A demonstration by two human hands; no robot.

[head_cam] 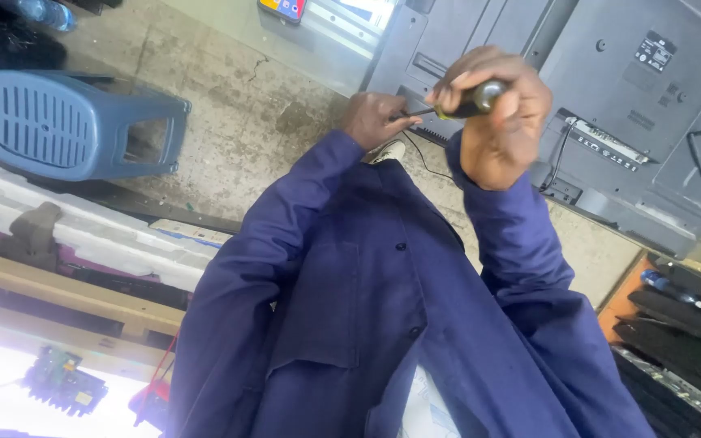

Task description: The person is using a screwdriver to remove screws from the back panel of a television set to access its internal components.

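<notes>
Concrete floor [237, 122] runs under a grey television back [610, 105] propped ahead of the person. From the head view, the right hand [501, 122] is clenched round a screwdriver [468, 101], its long axis pointing leftward toward the panel. The left hand [375, 120], nearer the tip, pinches the shaft against the panel.

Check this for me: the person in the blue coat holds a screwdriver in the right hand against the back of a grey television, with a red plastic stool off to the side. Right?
Not quite: the plastic stool is blue, not red, as the head view shows. The rest holds: the right hand holds the screwdriver against the grey television.
</notes>
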